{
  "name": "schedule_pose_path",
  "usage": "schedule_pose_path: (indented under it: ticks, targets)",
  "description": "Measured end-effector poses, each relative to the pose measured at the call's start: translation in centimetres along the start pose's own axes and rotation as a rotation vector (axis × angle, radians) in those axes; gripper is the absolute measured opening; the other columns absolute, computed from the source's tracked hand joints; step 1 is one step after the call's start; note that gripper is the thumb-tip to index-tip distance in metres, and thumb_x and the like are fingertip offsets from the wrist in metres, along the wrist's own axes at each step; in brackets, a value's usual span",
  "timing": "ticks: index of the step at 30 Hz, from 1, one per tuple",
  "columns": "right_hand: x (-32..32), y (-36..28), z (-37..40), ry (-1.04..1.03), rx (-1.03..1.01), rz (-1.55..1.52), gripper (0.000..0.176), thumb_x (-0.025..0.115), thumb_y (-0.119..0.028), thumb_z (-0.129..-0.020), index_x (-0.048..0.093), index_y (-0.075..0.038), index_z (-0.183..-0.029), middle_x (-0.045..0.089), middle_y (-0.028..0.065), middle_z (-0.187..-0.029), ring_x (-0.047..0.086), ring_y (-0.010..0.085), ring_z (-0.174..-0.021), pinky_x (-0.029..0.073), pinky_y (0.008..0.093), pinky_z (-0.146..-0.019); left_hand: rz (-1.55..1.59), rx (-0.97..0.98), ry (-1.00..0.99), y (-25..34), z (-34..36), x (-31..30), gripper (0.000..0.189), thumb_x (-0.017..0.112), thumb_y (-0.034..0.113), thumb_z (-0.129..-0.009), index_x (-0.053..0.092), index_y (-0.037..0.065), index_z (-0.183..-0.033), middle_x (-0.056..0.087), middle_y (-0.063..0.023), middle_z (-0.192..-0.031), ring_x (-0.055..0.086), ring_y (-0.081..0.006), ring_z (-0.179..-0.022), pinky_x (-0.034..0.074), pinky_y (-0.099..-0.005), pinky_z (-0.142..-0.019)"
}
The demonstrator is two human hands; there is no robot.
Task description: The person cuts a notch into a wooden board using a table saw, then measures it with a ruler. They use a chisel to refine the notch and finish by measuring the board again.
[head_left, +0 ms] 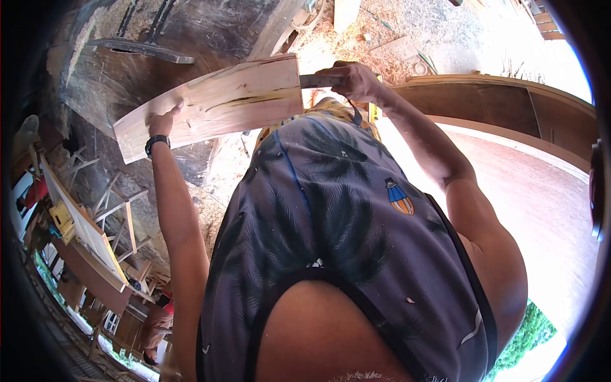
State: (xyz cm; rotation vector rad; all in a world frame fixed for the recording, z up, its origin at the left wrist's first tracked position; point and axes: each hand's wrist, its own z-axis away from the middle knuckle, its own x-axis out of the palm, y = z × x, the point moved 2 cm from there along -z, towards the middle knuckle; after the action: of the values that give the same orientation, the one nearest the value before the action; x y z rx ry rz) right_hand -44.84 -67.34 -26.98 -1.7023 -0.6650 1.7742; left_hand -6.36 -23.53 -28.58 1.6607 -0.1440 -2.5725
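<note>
A wide, pale wooden board (pixel 235 95) with a slightly curved edge and dark streaks in its grain is held out in front of my body. My left hand (pixel 165 122) grips it near its left end, thumb on the upper face and the other fingers hidden beneath. At the board's right end, my right hand (pixel 358 81) is closed around a dark, flat strip-like tool (pixel 320 81) whose tip meets or overlaps the board's end. Its exact kind I cannot make out. Just below the right hand is a yellow object with dark lettering (pixel 373 113).
Sawdust and wood scraps (pixel 388 51) cover the ground ahead. A long curved brown wooden piece (pixel 471 105) extends along the right. Dark sheet-like surfaces (pixel 210 32) lie at upper left. Wooden trestles (pixel 121 216) and a leaning panel (pixel 89 223) stand left; another person (pixel 156 328) is lower left.
</note>
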Motion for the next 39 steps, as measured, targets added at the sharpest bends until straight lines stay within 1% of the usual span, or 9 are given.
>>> schedule_pose_path:
  ticks: [1,8,11,13,14,16,23,29,39]
  targets:
    - [-0.2,0.1,0.3,-0.039,0.111,-0.005,0.051,0.072,-0.015,-0.08,0.067,-0.025,-0.13,0.072,0.0071,-0.104,0.07,0.0275,-0.093,0.058,0.0407,-0.081,-0.009,0.006,0.013,0.0,0.0,0.0,0.155,0.083,0.078,-0.055,0.011,-0.024,-0.147,0.019,-0.0453,-0.153,0.03,-0.0461,-0.146,0.027,-0.0406,-0.12]
    - [-1.7,0.0,2.1,-0.033,0.122,0.005,0.05,0.073,-0.016,-0.081,0.067,-0.024,-0.13,0.072,0.0069,-0.104,0.071,0.0277,-0.09,0.058,0.0404,-0.079,-0.009,-0.016,0.008,0.6,0.8,-0.3,0.153,0.083,0.077,-0.055,0.013,-0.025,-0.146,0.021,-0.0433,-0.154,0.032,-0.0451,-0.146,0.028,-0.0394,-0.12]
    - [-1.7,0.4,2.7,0.0,0.14,0.02,0.049,0.072,-0.015,-0.08,0.068,-0.023,-0.129,0.072,0.0075,-0.101,0.071,0.0284,-0.085,0.058,0.0402,-0.076,-0.007,0.009,0.025,0.4,0.6,-0.2,0.148,0.084,0.075,-0.057,0.019,-0.025,-0.145,0.026,-0.0413,-0.154,0.034,-0.0441,-0.145,0.029,-0.0398,-0.119]
    - [-1.8,0.3,3.1,0.042,0.102,0.045,0.049,0.072,-0.014,-0.08,0.069,-0.023,-0.128,0.071,0.0089,-0.098,0.071,0.029,-0.081,0.058,0.0398,-0.073,-0.005,0.032,0.065,0.7,0.9,-0.4,0.131,0.086,0.068,-0.061,0.036,-0.023,-0.141,0.039,-0.0379,-0.149,0.034,-0.041,-0.145,0.023,-0.0388,-0.122]
    - [-1.9,0.3,3.2,0.041,0.103,0.046,0.049,0.072,-0.014,-0.08,0.069,-0.023,-0.128,0.071,0.0089,-0.098,0.071,0.029,-0.081,0.058,0.0398,-0.073,-0.004,0.032,0.064,0.7,1.0,-0.5,0.131,0.086,0.068,-0.061,0.036,-0.023,-0.141,0.039,-0.0379,-0.149,0.034,-0.041,-0.145,0.023,-0.0388,-0.122]
    - [-2.1,0.3,3.3,0.038,0.1,0.054,0.05,0.073,-0.013,-0.079,0.069,-0.023,-0.128,0.071,0.0098,-0.096,0.071,0.0289,-0.08,0.058,0.0397,-0.073,0.036,0.037,0.015,0.8,1.1,-0.7,0.138,0.086,0.069,-0.059,0.028,-0.025,-0.142,0.041,-0.0397,-0.146,0.042,-0.0434,-0.14,0.033,-0.0395,-0.117]
    - [-2.1,0.9,4.1,0.035,0.128,0.037,0.051,0.076,-0.013,-0.079,0.069,-0.023,-0.128,0.069,0.0085,-0.096,0.07,0.0268,-0.081,0.057,0.0399,-0.074,0.026,0.018,0.032,0.9,1.0,-0.5,0.14,0.087,0.068,-0.059,0.024,-0.025,-0.144,0.043,-0.0397,-0.145,0.045,-0.0436,-0.138,0.034,-0.0387,-0.116]
    - [-2.3,1.8,5.0,-0.001,0.198,0.034,0.05,0.076,-0.016,-0.08,0.068,-0.026,-0.129,0.069,0.0057,-0.099,0.069,0.0245,-0.083,0.057,0.0376,-0.076,0.012,-0.01,0.015,0.9,1.0,-0.5,0.143,0.086,0.07,-0.059,0.022,-0.024,-0.145,0.039,-0.0404,-0.147,0.042,-0.0421,-0.141,0.032,-0.0387,-0.117]
    - [-2.7,1.7,5.7,0.125,0.129,0.036,0.05,0.073,-0.016,-0.08,0.068,-0.027,-0.128,0.067,0.004,-0.092,0.068,0.0226,-0.077,0.056,0.0363,-0.068,0.039,0.043,0.009,0.8,1.1,-0.6,0.137,0.084,0.072,-0.061,0.03,-0.024,-0.142,0.04,-0.0386,-0.148,0.041,-0.0417,-0.142,0.031,-0.0384,-0.118]
